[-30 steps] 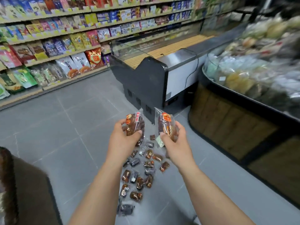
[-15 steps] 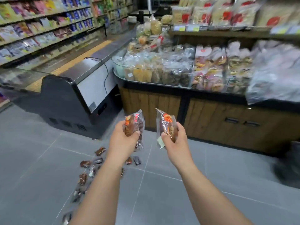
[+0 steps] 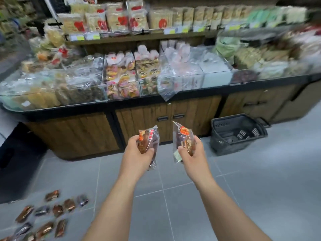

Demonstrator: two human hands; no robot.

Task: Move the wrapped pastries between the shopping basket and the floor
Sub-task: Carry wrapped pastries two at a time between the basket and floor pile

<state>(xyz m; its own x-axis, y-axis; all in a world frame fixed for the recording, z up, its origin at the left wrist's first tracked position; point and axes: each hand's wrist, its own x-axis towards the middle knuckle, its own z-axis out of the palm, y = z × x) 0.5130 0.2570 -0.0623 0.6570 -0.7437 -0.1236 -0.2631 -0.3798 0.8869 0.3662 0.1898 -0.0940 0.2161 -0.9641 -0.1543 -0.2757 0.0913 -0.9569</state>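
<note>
Grey floor (image 3: 260, 188) tiles are sliding leftward as the person is turning right. The loose wrapped pastries (image 3: 43, 214), lying straight below the hands a second ago, are now sitting at the floor's near left edge. The dark shopping basket (image 3: 220, 126) is coming into view, standing on the floor against the wooden counter (image 3: 78, 133). The left hand (image 3: 139, 153) is gripping one pastry (image 3: 147, 138) with curled fingers, and the right hand (image 3: 192, 153) is gripping a second pastry (image 3: 182, 136) likewise. Both are being held upright and apart, and are probably heading for the basket.
</note>
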